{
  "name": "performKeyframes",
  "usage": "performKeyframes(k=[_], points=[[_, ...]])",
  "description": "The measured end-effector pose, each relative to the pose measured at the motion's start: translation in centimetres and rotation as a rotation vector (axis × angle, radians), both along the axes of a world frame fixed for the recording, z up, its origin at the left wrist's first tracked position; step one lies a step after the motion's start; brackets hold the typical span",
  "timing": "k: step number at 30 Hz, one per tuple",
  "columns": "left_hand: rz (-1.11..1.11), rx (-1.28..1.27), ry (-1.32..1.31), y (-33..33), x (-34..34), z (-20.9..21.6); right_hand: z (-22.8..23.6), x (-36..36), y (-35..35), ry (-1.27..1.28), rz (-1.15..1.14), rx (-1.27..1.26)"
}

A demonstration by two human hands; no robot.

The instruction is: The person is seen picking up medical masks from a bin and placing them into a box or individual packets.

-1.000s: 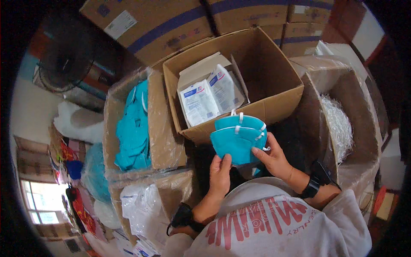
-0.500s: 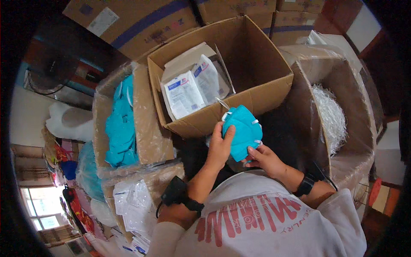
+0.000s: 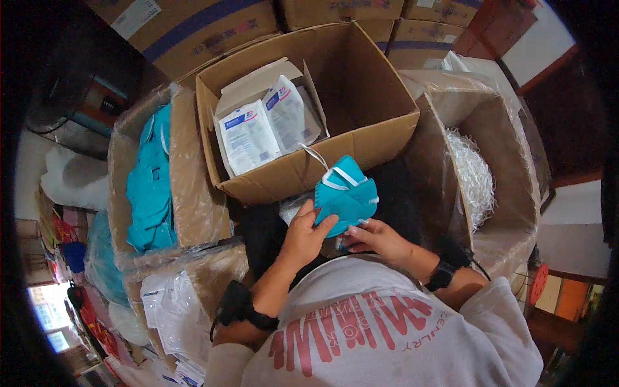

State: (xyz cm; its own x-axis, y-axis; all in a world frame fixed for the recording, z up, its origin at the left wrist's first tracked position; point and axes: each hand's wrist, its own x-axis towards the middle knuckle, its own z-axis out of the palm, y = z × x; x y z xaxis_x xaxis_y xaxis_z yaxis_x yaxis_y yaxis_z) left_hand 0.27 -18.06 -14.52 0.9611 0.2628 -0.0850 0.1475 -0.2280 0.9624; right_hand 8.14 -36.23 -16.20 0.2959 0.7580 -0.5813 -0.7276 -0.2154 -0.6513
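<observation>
Between my two hands, in front of my chest, is a teal face mask (image 3: pixel 347 201) with white elastic straps. My left hand (image 3: pixel 305 233) grips its lower left edge, thumb on the front. At its bottom edge my right hand (image 3: pixel 379 240) pinches with closed fingers. One white strap lies across the upper part of the mask, and another loops up from its top toward a large cardboard box (image 3: pixel 322 151). Inside that box, a smaller open carton (image 3: pixel 316 97) holds flat white packets (image 3: pixel 251 137).
Teal masks (image 3: pixel 151 193) fill a plastic-lined box on the left. Below it, another box has clear and white packets (image 3: pixel 171 303). A lined box on the right holds a heap of white straps (image 3: pixel 471 177). Sealed cartons (image 3: pixel 213 32) are stacked behind.
The mask has tilted, and a strap now shows across its upper front. My left hand has slid to its lower left edge. The whole view has shifted, so the boxes appear farther left.
</observation>
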Motion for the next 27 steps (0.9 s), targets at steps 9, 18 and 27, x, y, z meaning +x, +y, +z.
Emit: performKeyframes(k=[9,18,27], points=[[-0.051,0.369,-0.165,1.9,-0.8,2.9,4.7,3.7,0.6,-1.009,-0.045,0.101],[0.322,0.482,-0.081,7.4,-1.6,3.8,7.8,7.7,-0.6,-1.656,0.213,-0.133],[0.282,0.177,-0.181,5.2,-0.7,4.5,8.3,5.0,5.9,-1.175,0.076,0.183]])
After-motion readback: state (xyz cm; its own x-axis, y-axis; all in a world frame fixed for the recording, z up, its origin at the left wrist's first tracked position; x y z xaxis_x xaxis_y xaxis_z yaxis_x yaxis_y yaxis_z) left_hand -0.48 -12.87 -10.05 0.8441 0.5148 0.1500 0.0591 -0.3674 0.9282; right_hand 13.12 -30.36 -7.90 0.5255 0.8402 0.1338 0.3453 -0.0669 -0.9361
